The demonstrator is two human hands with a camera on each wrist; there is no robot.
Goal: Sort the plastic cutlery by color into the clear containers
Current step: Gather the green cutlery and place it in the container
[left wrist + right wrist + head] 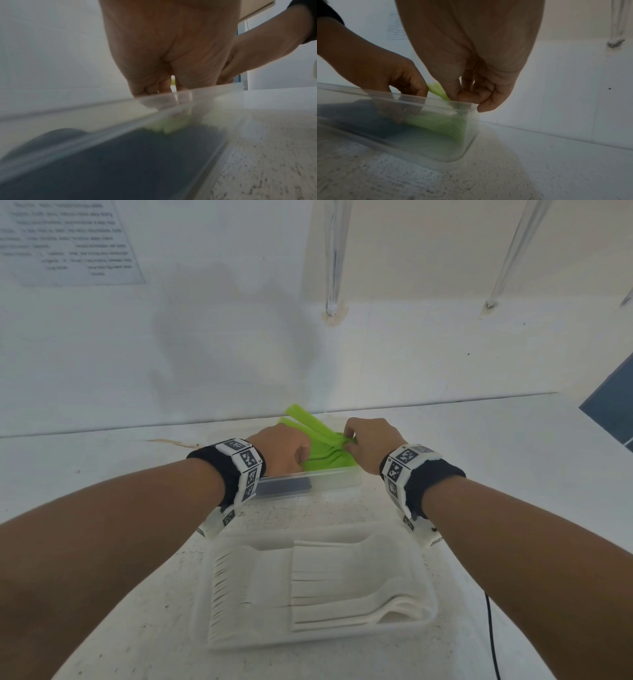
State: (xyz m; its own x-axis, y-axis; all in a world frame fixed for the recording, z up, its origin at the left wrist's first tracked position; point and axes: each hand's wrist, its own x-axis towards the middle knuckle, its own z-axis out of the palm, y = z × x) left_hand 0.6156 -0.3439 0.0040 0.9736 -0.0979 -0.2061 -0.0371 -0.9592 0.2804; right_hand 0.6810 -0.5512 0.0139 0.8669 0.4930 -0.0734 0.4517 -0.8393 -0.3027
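Both hands, left hand (284, 451) and right hand (371, 445), curl their fingers (467, 96) round green cutlery (318, 445) in the far clear container (346, 475).

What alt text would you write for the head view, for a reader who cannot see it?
Both hands, the left hand and the right hand, grip green plastic cutlery over the far clear container on a white counter. A nearer clear container holds white forks.

Both hands (284, 451) (371, 445) on green cutlery (322, 446) (far clear container (342, 478)).
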